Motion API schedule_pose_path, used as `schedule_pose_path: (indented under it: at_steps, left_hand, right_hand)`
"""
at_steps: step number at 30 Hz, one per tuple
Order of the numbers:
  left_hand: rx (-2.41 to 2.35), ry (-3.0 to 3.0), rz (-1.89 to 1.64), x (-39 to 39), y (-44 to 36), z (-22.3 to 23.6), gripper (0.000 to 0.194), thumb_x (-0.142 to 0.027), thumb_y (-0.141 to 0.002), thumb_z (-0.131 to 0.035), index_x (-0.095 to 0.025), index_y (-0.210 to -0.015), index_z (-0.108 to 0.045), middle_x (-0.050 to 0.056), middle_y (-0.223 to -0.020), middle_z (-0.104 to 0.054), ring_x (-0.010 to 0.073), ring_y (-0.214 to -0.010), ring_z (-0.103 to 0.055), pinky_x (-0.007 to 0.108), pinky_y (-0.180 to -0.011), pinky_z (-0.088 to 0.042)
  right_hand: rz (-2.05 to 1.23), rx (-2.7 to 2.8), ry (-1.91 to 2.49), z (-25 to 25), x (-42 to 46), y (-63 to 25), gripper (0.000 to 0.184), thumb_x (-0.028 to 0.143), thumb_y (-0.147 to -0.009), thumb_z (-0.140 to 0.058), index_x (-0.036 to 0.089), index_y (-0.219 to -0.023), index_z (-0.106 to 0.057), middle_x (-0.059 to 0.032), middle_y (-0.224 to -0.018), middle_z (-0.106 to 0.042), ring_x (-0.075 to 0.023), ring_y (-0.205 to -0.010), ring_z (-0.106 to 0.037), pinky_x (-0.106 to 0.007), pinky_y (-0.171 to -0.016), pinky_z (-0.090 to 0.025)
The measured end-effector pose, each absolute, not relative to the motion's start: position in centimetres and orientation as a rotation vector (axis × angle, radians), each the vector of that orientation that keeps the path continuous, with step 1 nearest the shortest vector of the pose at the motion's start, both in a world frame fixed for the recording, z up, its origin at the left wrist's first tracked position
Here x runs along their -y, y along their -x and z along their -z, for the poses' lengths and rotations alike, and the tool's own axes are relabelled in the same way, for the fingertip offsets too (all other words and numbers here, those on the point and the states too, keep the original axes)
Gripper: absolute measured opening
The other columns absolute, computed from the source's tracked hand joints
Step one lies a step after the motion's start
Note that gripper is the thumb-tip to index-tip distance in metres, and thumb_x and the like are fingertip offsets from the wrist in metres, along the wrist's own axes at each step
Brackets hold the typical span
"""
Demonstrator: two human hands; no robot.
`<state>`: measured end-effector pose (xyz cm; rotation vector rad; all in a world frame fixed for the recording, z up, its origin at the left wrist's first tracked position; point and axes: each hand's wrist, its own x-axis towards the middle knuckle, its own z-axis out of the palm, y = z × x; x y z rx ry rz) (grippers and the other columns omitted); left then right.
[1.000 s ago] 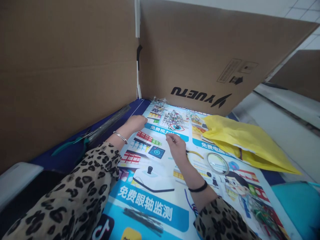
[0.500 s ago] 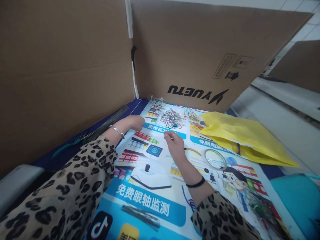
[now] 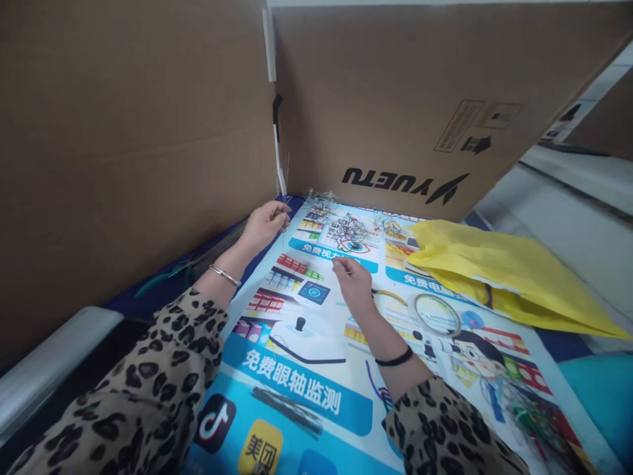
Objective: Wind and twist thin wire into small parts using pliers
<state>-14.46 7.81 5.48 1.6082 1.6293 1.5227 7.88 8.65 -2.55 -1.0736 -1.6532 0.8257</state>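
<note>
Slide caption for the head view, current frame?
Left hand at the edge of a poster, right hand pinched over it, tangled wires beyond, a yellow bag at right.

Two brown cardboard panels meet in a corner at the back, the right one printed with upside-down "YUETU" lettering. A crumpled yellow bag lies over the right edge of a colourful printed poster; a teal object, cut off by the frame, sits near the poster's right side.

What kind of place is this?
Probably a makeshift bench for fine wire handwork. Upright cardboard screens it, a printed poster serves as the work mat, and a bundle of dark strands and some tangled wires lie on that.
</note>
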Motion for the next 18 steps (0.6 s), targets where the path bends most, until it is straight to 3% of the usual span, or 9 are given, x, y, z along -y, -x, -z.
schedule_pose_path:
  at_steps: [8,12,18]
  left_hand:
    - [-1.527,-1.538,-1.355,-8.4,14.2,0.3,0.011,-0.020,-0.078,-0.044,-0.016,-0.079,-0.054,0.001,-0.072,-0.060,0.0112,-0.067,-0.059,0.023,-0.060,-0.050]
    - [-1.600,-1.736,-1.197,-8.1,14.3,1.1,0.015,-0.019,-0.079,-0.043,-0.017,-0.078,-0.057,0.000,-0.071,-0.063,0.0112,-0.067,-0.060,0.024,-0.066,-0.048]
    - [-1.579,-1.918,-1.225,-7.4,13.1,0.4,0.020,-0.022,-0.083,-0.043,-0.016,-0.086,-0.061,0.001,-0.075,-0.063,0.0113,-0.070,-0.059,0.023,-0.072,-0.046]
  right_hand:
    - [-0.814,1.699,1.100,2.4,-8.6,-7.8,0.024,0.037,-0.077,-0.051,0.020,-0.084,-0.067,-0.0019,-0.076,-0.067,-0.0170,-0.070,-0.059,-0.031,-0.072,-0.045]
    - [-0.842,1.663,1.115,2.4,-8.4,-7.8,0.026,0.038,-0.077,-0.052,0.019,-0.085,-0.067,-0.0030,-0.079,-0.068,-0.0170,-0.071,-0.060,-0.031,-0.071,-0.046]
    - [-0.857,1.663,1.095,0.5,-8.2,-8.2,0.027,0.037,-0.074,-0.056,0.017,-0.088,-0.066,-0.0047,-0.081,-0.067,-0.0166,-0.073,-0.059,-0.031,-0.071,-0.046]
